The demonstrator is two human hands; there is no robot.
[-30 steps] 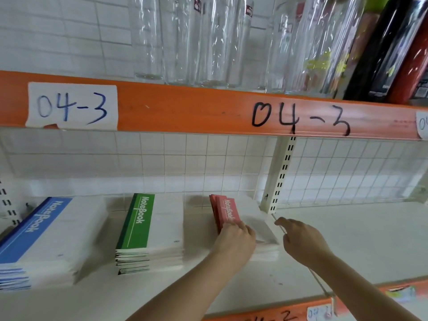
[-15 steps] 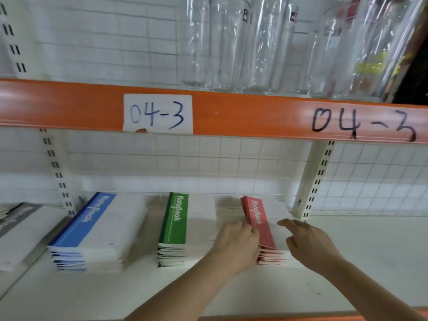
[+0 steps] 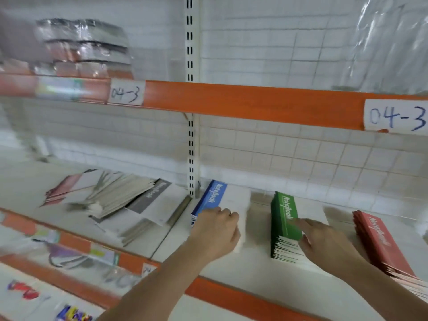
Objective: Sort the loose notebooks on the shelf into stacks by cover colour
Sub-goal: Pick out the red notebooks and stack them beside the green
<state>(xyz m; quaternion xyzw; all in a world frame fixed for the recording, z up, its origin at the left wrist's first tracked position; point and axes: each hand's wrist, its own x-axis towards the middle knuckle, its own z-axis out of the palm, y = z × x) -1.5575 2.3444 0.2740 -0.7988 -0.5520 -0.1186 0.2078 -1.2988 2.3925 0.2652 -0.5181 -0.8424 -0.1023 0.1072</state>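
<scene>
Three sorted notebook stacks lie on the white shelf (image 3: 234,266): blue (image 3: 214,195), green (image 3: 286,218) and red (image 3: 379,242) at the right edge. My left hand (image 3: 215,230) sits over the near end of the blue stack with its fingers curled; nothing shows in it. My right hand (image 3: 324,237) lies on the green stack, index finger stretched out along the cover. Left of the upright post, a loose pile of notebooks (image 3: 115,198) is fanned out, with a grey-covered one (image 3: 150,198) on its right and a pale red one (image 3: 62,188) at its left.
A slotted white post (image 3: 191,147) divides the two shelf bays. An orange rail (image 3: 231,98) labelled 04-3 runs overhead, with wrapped goods (image 3: 81,45) on the shelf above it. Another orange rail (image 3: 243,297) edges the shelf front. A wire grid backs the shelf.
The view has swung left, bringing the loose pile into sight. My left hand moved from the red stack to the blue one, my right hand from beside the red stack to the green one.
</scene>
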